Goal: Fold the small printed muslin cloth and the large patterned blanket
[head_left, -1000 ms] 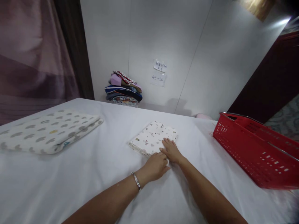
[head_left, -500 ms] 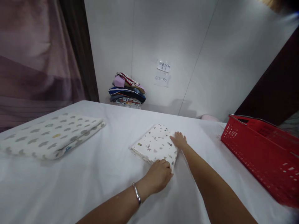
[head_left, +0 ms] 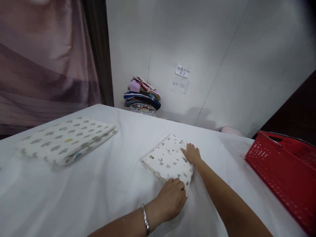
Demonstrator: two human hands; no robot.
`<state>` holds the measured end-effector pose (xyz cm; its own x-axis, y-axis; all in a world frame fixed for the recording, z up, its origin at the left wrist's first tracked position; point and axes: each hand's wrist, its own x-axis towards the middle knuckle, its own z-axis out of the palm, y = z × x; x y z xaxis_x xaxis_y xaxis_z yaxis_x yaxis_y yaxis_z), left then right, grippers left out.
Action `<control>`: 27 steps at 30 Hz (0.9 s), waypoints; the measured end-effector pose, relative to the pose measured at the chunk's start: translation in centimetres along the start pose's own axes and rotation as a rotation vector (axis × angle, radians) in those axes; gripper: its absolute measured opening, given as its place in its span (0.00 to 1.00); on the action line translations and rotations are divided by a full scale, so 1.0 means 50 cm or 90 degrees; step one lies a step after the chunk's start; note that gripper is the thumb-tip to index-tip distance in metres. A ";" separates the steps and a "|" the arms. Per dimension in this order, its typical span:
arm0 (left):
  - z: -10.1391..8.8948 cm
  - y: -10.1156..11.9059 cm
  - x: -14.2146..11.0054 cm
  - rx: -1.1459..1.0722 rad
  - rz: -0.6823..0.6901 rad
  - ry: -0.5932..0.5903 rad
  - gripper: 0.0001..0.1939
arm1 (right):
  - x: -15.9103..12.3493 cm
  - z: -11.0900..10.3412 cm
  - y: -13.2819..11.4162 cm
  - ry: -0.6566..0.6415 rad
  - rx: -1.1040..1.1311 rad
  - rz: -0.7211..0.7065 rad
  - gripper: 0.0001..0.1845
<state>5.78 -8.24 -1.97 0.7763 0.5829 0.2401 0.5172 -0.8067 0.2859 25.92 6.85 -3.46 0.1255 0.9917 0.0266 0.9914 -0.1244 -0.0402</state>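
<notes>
White fabric printed with small motifs made up the folded cloth (head_left: 170, 157), which lay flat and at a slant on the white sheet (head_left: 116, 197), a little right of the middle of the scene. From where I stood it looked light and soft, with enough layers to give it a bit of body; I judged it neither fragile nor very slippery, though its loose layers might slide apart if only the top one were pinched. The near left side, where the layers showed, seemed the best place to take hold, with the whole thickness between thumb and fingers. The left hand (head_left: 172, 198) bent over the near corner, knuckles up, its fingers curled at the edge; I couldn't tell whether the thumb pinched from beneath. The right hand (head_left: 193, 154) reached farther out, palm down, fingers extended and a little apart at the right edge, gripping nothing that I could see. Its forearm slanted in from the near right, while the left one, with a bracelet (head_left: 145, 219) at the wrist, came from the near left. Farther left lay a larger patterned cloth (head_left: 71, 140); at the right stood a red basket (head_left: 278, 174), and beyond the far edge rose a fabric stack (head_left: 142, 98).
</notes>
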 end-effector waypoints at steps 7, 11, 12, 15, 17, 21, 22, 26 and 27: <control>-0.011 0.003 0.003 0.017 0.015 -0.010 0.12 | 0.006 -0.011 -0.019 -0.047 -0.016 0.016 0.38; -0.009 0.002 0.005 0.023 0.019 -0.032 0.11 | 0.036 -0.040 -0.107 -0.036 0.024 -0.062 0.39; -0.006 0.001 0.005 0.020 0.019 -0.033 0.10 | 0.042 -0.040 -0.136 -0.039 0.034 -0.089 0.39; 0.003 -0.003 0.002 0.013 0.027 -0.015 0.11 | 0.051 -0.019 -0.202 -0.055 0.037 -0.129 0.39; 0.008 -0.004 0.001 0.015 0.032 0.002 0.12 | 0.052 -0.001 -0.220 -0.054 0.030 -0.137 0.38; 0.011 -0.004 0.000 0.022 0.039 0.020 0.12 | 0.056 0.004 -0.215 -0.054 0.049 -0.141 0.37; 0.012 -0.004 0.000 0.025 0.042 0.025 0.11 | 0.055 -0.002 -0.215 -0.063 0.055 -0.139 0.36; 0.024 -0.005 0.002 0.027 0.046 0.047 0.11 | 0.017 -0.031 -0.249 -0.087 0.083 -0.176 0.36; 0.028 -0.005 0.003 0.028 0.044 0.051 0.11 | -0.002 -0.033 -0.263 -0.097 0.091 -0.217 0.37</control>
<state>6.25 -8.09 -3.32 0.7797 0.5309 0.3321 0.4810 -0.8473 0.2252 12.95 8.33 -1.28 -0.2278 0.9699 -0.0858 0.9587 0.2080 -0.1939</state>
